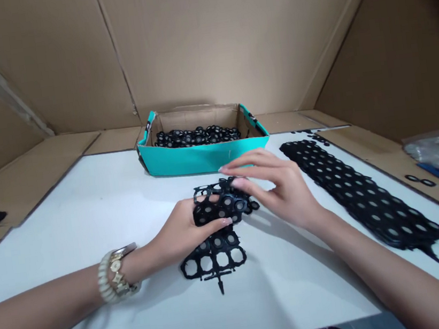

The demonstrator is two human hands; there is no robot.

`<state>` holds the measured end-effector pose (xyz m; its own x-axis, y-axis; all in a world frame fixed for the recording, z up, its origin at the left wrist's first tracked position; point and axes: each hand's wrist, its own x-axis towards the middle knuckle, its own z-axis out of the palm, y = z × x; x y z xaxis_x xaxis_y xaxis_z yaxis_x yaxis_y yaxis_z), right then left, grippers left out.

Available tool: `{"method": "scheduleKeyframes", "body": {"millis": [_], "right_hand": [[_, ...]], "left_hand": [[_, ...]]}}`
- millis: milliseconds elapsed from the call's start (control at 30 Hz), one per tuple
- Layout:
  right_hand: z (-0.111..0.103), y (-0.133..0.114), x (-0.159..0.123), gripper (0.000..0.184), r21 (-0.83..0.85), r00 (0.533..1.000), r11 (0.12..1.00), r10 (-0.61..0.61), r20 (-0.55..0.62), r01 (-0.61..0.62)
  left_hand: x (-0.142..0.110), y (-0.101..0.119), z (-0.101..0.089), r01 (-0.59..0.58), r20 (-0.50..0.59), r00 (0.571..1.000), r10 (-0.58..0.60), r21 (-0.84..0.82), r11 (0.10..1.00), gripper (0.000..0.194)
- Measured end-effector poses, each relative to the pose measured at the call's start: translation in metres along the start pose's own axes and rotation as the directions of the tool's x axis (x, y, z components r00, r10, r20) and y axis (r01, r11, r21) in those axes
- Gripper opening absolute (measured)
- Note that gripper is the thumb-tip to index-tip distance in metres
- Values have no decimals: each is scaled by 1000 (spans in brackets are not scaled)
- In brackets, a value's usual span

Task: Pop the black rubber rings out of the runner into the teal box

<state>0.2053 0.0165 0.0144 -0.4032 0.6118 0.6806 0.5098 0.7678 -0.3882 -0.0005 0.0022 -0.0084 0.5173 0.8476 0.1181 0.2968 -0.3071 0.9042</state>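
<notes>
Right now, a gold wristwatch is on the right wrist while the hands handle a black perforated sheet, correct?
No: the gold wristwatch is on the left wrist, as the head view shows. The left hand and right hand handle the black perforated sheet.

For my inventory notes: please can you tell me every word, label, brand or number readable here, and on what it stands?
No word or number can be read.
Dark marks on the rim of the teal cardboard box: too small and blurred to read.
Gold bracelet wristwatch: no dial text readable.
</notes>
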Motion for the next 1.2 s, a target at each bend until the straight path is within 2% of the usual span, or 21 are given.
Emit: {"method": "scheduleKeyframes", "body": {"millis": [67, 133, 267, 367, 433, 500, 567, 600, 633, 700, 767, 900, 1000, 1200], "right_hand": [[3, -4, -2, 25, 23, 991, 998, -68, 114, 66], [8, -5, -6, 30, 27, 979, 998, -64, 196, 60], [16, -10, -8, 17, 74, 969, 997, -3, 248, -16], [13, -16, -4, 21, 154, 956, 979, 88, 280, -135], [6, -13, -1, 27, 282, 952, 920, 218, 215, -274], [-2, -3, 1, 34, 420, 931, 843, 365, 12, -336], [-8, 13, 0, 31, 409, 876, 855, 431, -216, -320], [-10, 21, -1, 28, 327, 872, 889, 411, -266, -319], [-11, 29, -2, 25, 219, 892, 920, 375, -252, -325], [-9, 37, -5, 28, 24, 948, 952, 305, -91, -304], [-6, 36, -5, 33, -60, 970, 969, 241, 39, -238], [-3, 14, -3, 29, -49, 997, 996, 70, 32, -69], [0, 2, -4, 29, 2, 991, 1000, -16, 132, 16], [6, -7, -5, 18, 65, 974, 997, 33, 223, -48]], "left_hand": [[-1, 0, 0, 5, -13, 1000, -6, -34, 999, 27], [-1, -1, 0, 9, -41, 999, -11, -42, 999, 24], [-1, -1, 0, 9, -39, 999, -11, -57, 998, 17], [0, -1, -1, -15, -10, 1000, 15, -88, 996, 11], [-1, 0, -1, 0, -15, 1000, -1, -97, 995, 13], [-1, 0, -1, 43, -24, 999, -46, -102, 994, 17], [-1, 2, -1, 79, -41, 996, -84, -107, 991, 22], [-1, 2, -1, 87, -52, 994, -93, -109, 990, 24], [-1, 3, -1, 90, -69, 993, -99, -115, 989, 27], [0, 5, -1, 109, -104, 987, -124, -135, 985, 33], [1, 6, -1, 141, -134, 978, -160, -140, 980, 38], [2, 6, -1, 157, -165, 970, -179, -140, 978, 41], [1, 4, -2, 142, -166, 972, -168, -154, 978, 40], [1, 2, -2, 96, -181, 976, -121, -138, 986, 31]]}}
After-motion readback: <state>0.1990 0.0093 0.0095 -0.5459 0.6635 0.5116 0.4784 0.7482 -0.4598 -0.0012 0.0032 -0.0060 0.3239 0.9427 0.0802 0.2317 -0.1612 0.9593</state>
